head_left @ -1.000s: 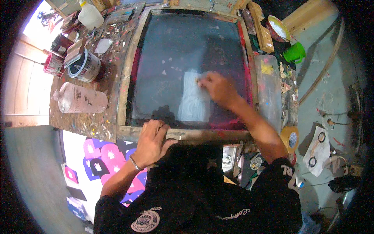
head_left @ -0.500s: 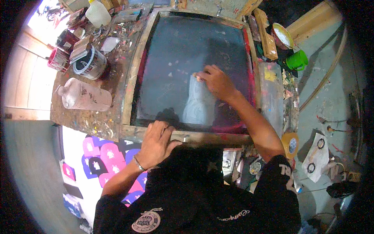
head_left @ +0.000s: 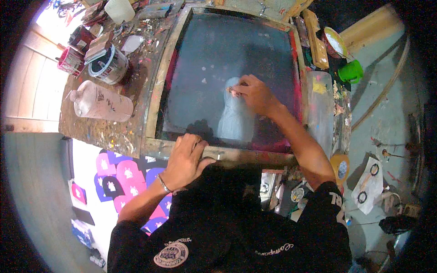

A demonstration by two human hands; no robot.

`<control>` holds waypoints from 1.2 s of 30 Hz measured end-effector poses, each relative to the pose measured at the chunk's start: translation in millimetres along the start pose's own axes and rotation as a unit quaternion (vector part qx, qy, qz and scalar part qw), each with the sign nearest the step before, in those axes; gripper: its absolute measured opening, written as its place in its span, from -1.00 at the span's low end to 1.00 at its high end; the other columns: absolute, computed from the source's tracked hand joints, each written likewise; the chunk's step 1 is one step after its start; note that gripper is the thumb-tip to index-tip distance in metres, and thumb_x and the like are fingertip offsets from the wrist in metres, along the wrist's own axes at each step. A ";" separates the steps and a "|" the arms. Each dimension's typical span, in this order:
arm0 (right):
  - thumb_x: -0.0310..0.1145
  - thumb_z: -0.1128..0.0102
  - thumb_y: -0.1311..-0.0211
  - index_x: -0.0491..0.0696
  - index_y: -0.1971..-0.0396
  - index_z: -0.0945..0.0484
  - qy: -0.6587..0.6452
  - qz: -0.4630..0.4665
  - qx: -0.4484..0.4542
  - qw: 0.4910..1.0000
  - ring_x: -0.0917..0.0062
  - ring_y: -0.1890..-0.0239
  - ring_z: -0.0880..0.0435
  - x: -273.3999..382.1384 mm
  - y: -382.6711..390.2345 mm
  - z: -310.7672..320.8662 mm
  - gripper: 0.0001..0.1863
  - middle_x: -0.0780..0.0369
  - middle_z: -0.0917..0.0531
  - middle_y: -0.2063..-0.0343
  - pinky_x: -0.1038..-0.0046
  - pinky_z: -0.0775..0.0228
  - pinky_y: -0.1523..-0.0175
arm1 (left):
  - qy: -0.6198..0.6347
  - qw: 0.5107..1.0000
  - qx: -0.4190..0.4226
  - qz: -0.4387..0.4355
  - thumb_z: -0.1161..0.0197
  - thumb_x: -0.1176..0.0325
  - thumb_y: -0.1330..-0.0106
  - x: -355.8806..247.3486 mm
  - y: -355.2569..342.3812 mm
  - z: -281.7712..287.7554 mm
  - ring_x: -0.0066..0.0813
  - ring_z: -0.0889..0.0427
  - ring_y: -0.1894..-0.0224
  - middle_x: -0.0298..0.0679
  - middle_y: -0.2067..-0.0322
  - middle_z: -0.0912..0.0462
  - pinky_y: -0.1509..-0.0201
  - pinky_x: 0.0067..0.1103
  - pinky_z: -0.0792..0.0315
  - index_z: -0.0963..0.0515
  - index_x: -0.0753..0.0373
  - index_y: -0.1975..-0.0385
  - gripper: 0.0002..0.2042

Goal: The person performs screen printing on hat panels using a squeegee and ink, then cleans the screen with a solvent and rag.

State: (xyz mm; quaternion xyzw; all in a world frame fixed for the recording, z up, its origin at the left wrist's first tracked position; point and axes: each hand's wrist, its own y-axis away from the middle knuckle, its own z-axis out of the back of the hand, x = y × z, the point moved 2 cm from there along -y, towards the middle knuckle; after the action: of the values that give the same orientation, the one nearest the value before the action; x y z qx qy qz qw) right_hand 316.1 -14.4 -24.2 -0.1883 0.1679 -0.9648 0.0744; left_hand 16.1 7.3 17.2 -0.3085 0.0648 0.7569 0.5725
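A wooden-framed printing screen [head_left: 214, 50] with dark blue-grey mesh lies before me on the work table. My left hand [head_left: 185, 157] is closed over its near wooden rail, fingers curled toward the mesh and thumb along the rail. Over the middle of the mesh, my right hand [head_left: 257, 94] pinches a small pinkish-tan piece between thumb and fingers. That piece [head_left: 235, 92] is too small to name and seems to touch the mesh. Beneath it a pale, hazy patch [head_left: 234, 123] runs from the fingertips toward the near rail.
On the left stand a cloudy plastic bottle [head_left: 102, 102], a paint-smeared bucket [head_left: 109, 66] and a red-pink pot [head_left: 70, 60]. A green cup [head_left: 350, 71] and a bowl [head_left: 335, 42] stand at right. Printed pink and purple pieces [head_left: 129, 175] lie below the table's left side.
My right hand has shifted slightly over the mesh, and the pale patch now has a rounded top reaching past the fingertips. My left hand stays on the rail. The view has shifted slightly.
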 end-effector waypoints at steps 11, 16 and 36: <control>-0.25 -0.12 -0.30 -0.05 0.47 -0.56 -0.100 0.049 0.089 0.990 0.23 0.28 -0.64 45.7 22.8 -6.7 -0.78 0.14 -0.66 0.42 0.29 -0.45 0.16 | -0.007 1.000 -0.014 -0.018 -0.47 0.27 -0.04 -4.7 -3.4 6.0 -0.08 -0.44 0.15 -0.07 0.21 -0.45 0.09 -0.30 -0.31 -0.51 0.40 0.15 -0.56; -0.47 -0.18 -0.16 0.04 0.46 -0.64 -0.301 -0.033 0.217 0.928 0.35 0.24 -0.63 45.0 68.4 -0.5 -0.90 0.24 -0.68 0.33 0.36 -0.45 0.14 | -0.009 1.000 -0.002 -0.014 -0.47 0.27 -0.04 -3.0 0.2 -2.0 -0.07 -0.44 0.14 -0.06 0.21 -0.44 0.08 -0.29 -0.32 -0.51 0.40 0.15 -0.55; -0.40 -0.18 -0.12 0.10 0.30 -0.70 0.034 -0.052 0.035 0.997 0.21 0.25 -0.59 3.8 31.6 8.8 -0.82 0.13 -0.56 0.39 0.22 -0.47 0.14 | -0.006 1.000 -0.002 0.005 -0.47 0.27 -0.05 -5.5 -2.7 4.7 -0.06 -0.45 0.13 -0.05 0.20 -0.45 0.07 -0.27 -0.33 -0.51 0.38 0.15 -0.56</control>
State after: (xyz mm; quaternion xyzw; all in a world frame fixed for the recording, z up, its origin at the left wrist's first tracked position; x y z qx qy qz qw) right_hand 318.6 -47.3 -26.4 -0.1614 0.1268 -0.9784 0.0250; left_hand 17.5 5.7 24.5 -0.3049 0.0621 0.7618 0.5682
